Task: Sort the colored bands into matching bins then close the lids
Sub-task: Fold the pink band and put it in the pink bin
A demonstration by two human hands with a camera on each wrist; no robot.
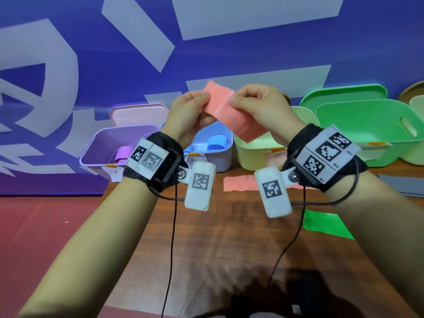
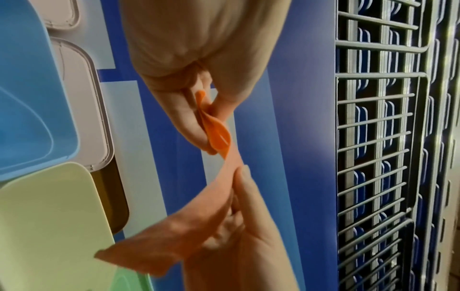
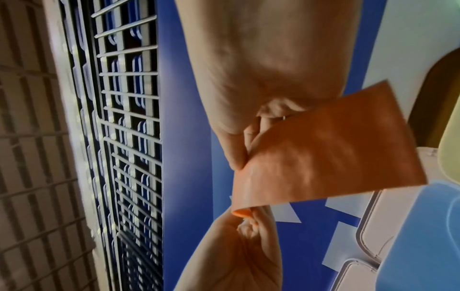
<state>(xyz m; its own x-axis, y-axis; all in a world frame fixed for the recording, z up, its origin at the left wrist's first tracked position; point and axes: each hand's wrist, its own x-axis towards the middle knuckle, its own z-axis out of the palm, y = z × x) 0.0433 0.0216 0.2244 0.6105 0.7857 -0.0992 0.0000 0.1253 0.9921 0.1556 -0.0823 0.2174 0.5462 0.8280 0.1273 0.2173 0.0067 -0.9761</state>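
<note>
At the far left the purple bin [image 1: 119,145] stands open with a purple band [image 1: 122,153] lying inside, and its pale lid [image 1: 137,114] leans up behind it. Next comes the blue bin [image 1: 215,149], also open, with a blue band [image 1: 216,143] in it. Above these two, the left hand [image 1: 187,111] pinches one end of the orange band [image 1: 226,109], fingers [image 2: 191,122] curled tight so the end folds between them. The right hand [image 1: 259,104] pinches the band further along, leaving the loose end hanging over the yellow bin [image 1: 254,152]. Held between both hands like this, the floppy strip probably stays flat enough to check its colour or fold it before dropping it. Below, on the desk [image 1: 229,237], lies another orange band [image 1: 239,183], partly hidden by the wrist gear, and a green band [image 1: 323,223] nearer the right. Far right is the green bin [image 1: 367,131], open, lid [image 1: 344,95] propped behind. No orange bin shows, so the right home for this band cannot be told.
</note>
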